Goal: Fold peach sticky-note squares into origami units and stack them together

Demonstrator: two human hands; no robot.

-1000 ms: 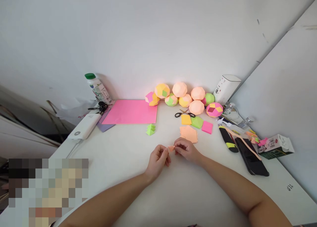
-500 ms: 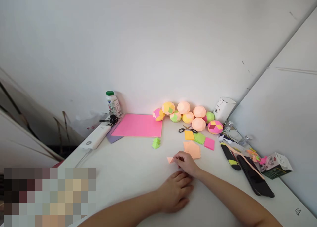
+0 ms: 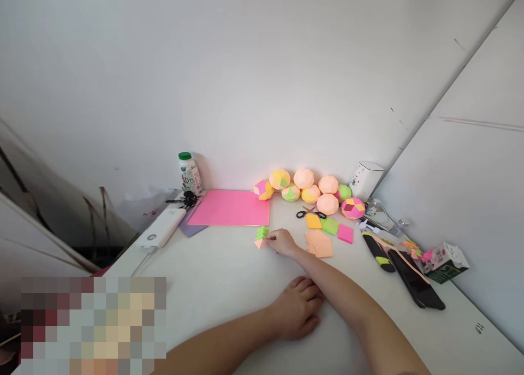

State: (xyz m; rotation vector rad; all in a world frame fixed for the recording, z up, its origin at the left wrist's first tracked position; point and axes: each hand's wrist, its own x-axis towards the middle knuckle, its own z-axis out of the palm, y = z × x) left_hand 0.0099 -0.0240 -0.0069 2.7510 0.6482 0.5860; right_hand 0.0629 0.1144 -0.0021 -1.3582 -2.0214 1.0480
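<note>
White desk (image 3: 229, 287) pushed into a white corner fills what I see through the head camera. My right hand (image 3: 282, 242) is stretched out ahead, its fingertips closed in a pinch on a small orange folded piece (image 3: 259, 244). The piece is either on the desk or just above it; I cannot tell which. Just beside it, on its far side, sits a green folded piece (image 3: 262, 232).

Just to the right of the pinching hand lies a stack of orange squares (image 3: 320, 244). Beyond that stack are three small pads: an orange-yellow pad (image 3: 313, 221), a green pad (image 3: 329, 226) and a pink pad (image 3: 345, 233). Black-handled scissors (image 3: 309, 214) lie behind them, in front of a row of paper balls (image 3: 311, 186) along the wall.

Beyond the grip and slightly left is a large pink sheet (image 3: 231, 207). Farther left are a white power bank (image 3: 161, 234), a bunch of keys (image 3: 184, 199) and a bottle (image 3: 189, 172) with a green cap.

My left hand (image 3: 297, 308) lies palm down on the desk, nearer to me than the grip and well apart from it. Its fingers are loosely spread and hold nothing, and the right forearm passes just beside it. Far off to the right of the grip lie a highlighter (image 3: 379, 252), a dark phone (image 3: 413, 277) and a small carton (image 3: 446, 261).
</note>
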